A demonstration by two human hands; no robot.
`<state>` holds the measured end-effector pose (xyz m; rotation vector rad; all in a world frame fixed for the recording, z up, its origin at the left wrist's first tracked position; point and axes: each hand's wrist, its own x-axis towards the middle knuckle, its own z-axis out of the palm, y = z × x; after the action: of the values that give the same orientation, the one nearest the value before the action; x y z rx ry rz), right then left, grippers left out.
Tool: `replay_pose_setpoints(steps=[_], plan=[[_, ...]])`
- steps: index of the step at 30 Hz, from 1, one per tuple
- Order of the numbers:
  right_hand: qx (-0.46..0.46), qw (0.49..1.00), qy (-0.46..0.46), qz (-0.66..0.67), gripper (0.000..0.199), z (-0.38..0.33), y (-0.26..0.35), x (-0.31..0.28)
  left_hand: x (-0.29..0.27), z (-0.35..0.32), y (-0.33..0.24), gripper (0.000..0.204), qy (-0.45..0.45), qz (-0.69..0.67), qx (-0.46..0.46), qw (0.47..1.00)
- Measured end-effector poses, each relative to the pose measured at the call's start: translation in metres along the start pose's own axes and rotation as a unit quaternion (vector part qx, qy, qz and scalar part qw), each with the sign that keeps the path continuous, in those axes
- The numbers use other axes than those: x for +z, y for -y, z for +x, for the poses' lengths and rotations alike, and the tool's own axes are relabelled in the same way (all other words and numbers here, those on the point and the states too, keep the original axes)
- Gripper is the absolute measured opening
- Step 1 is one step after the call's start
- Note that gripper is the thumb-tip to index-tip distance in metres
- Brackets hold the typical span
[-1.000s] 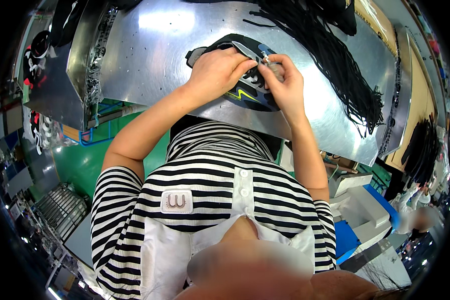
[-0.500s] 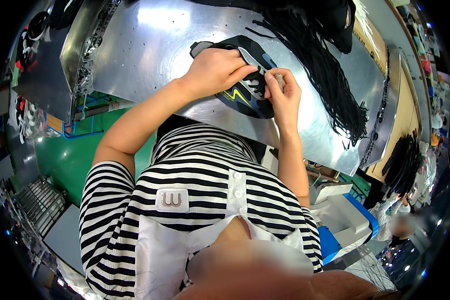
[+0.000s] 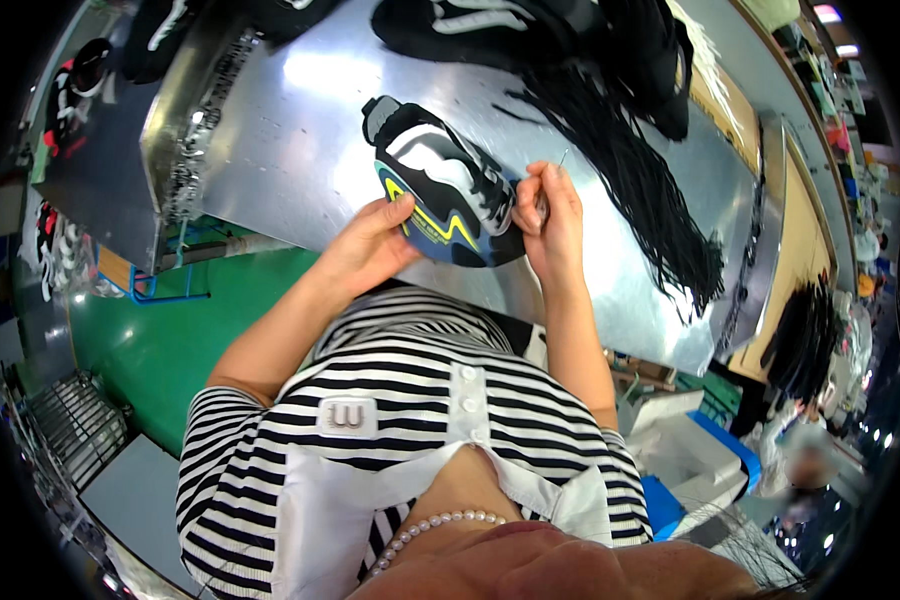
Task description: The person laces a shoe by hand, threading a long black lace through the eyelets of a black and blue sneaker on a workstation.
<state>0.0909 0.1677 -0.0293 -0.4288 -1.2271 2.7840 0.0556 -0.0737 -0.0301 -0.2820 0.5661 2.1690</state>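
Observation:
A dark blue and black shoe upper (image 3: 450,240) with yellow zigzag trim and a white inside lies tilted over the metal table's near edge. My left hand (image 3: 368,243) grips its near left side, the thumb on top and the fingers mostly underneath. At the other end of the upper, beside the lacing, my right hand (image 3: 552,218) is closed in a pinch. From its fingers sticks a small tool with a thin metal tip (image 3: 564,157); most of the tool is hidden.
A thick bundle of black shoelaces (image 3: 645,185) runs down the right of the metal table (image 3: 270,150). Black shoe uppers (image 3: 460,35) lie along the far edge. More dark laces (image 3: 802,335) hang at the far right. A blue and white machine (image 3: 690,455) stands low right.
My left hand has moved from the top of the shoe upper to its near left side. The upper has turned, showing its white inside. My right hand has shifted slightly nearer to me.

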Motion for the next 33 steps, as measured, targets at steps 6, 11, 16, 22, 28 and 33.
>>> replay_pose_setpoints(steps=[6, 11, 16, 22, 28, 33], plan=[[-0.229, 0.838, -0.057, -0.491, 0.012, 0.042, 0.019, -0.006, 0.097, 0.005, -0.103, 0.032, -0.069, 0.537, 0.401, 0.739], [-0.326, 0.603, -0.057, -0.726, 0.026, 0.074, 0.024, -0.004, 0.047, 0.107, -0.241, 0.034, -0.306, 0.87, 0.335, 0.191], [-0.323, 0.557, -0.039, -0.764, 0.01, 0.083, 0.023, -0.024, 0.01, 0.237, -0.291, 0.064, -0.343, 0.891, 0.254, 0.152], [-0.28, 0.651, -0.013, -0.706, 0.007, 0.064, 0.028, -0.012, -0.02, 0.283, -0.308, 0.072, -0.158, 0.882, 0.366, 0.251], [-0.005, 0.942, 0.066, -0.33, 0.01, 0.021, 0.033, 0.071, -0.012, 0.212, -0.258, 0.045, -0.118, 0.672, 0.496, 0.538], [0.165, 0.946, 0.253, -0.115, 0.009, -0.007, 0.029, 0.109, -0.018, 0.167, -0.173, 0.028, -0.151, 0.701, 0.438, 0.543]])
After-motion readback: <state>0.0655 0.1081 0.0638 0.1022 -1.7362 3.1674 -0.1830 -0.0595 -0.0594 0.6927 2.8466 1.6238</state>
